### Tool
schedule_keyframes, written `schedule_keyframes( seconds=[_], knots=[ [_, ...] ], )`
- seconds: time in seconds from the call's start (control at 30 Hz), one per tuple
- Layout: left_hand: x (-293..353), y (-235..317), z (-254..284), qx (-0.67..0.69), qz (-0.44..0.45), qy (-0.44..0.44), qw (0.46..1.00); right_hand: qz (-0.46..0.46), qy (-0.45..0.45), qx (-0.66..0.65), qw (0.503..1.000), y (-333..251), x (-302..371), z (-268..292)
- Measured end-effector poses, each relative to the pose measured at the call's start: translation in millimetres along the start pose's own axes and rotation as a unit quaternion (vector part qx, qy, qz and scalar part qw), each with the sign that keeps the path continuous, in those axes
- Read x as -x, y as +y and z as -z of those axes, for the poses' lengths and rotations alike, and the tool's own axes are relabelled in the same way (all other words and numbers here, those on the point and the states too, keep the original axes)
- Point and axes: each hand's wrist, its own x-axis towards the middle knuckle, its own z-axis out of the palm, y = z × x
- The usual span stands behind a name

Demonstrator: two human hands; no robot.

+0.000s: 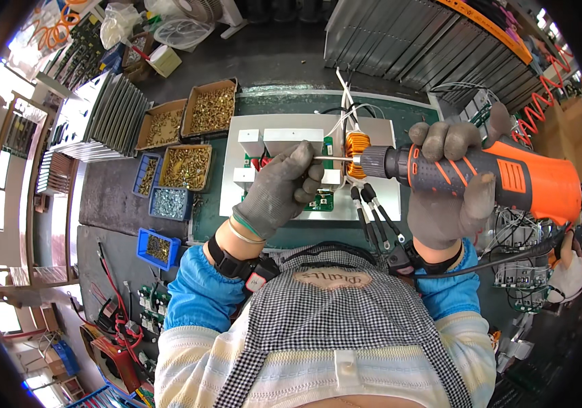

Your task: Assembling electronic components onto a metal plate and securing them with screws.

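Observation:
My right hand (438, 219), in a grey glove, is wrapped round an orange and black electric screwdriver (471, 173) held sideways, pointing left. Its long metal bit (337, 158) reaches the pinched fingertips of my gloved left hand (276, 185). Whether a small screw is between those fingers, I cannot tell. Beneath both hands lies a pale metal plate (231, 141), which bears a green circuit board (323, 202) with white blocks (293, 137). A copper-wound coil (357, 146) sits beside the board, partly behind the bit. Black-ended cables (370, 207) run from it toward me.
Left of the plate stand cardboard boxes (210, 109) and blue bins (170, 203) of brass-coloured and silvery fasteners. Stacked metal plates (110, 115) rise farther left. Grey panels (400, 51) fill the far right. Another person's gloved hand (566, 277) shows at the right edge, near wired boards (519, 251).

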Motion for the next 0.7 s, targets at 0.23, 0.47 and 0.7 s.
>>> schedule_keyframes(
  seconds=[0.23, 0.47, 0.7],
  knots=[
    [0.1, -4.1, -12.1, -0.018, -0.022, 0.092, 0.995, -0.004, 0.068, -0.013, 0.998, 5.8, -7.0, 9.3],
    [20.3, -0.3, -5.3, -0.105, 0.0, 0.164, 0.981, -0.013, 0.04, -0.008, 0.999, 4.5, -4.8, 25.5],
    [47.8, 39.3, 24.0, -0.192, -0.097, 0.239, 0.947, -0.131, -0.093, 0.026, 0.987, 15.1, 21.9, 39.0]
  ],
)
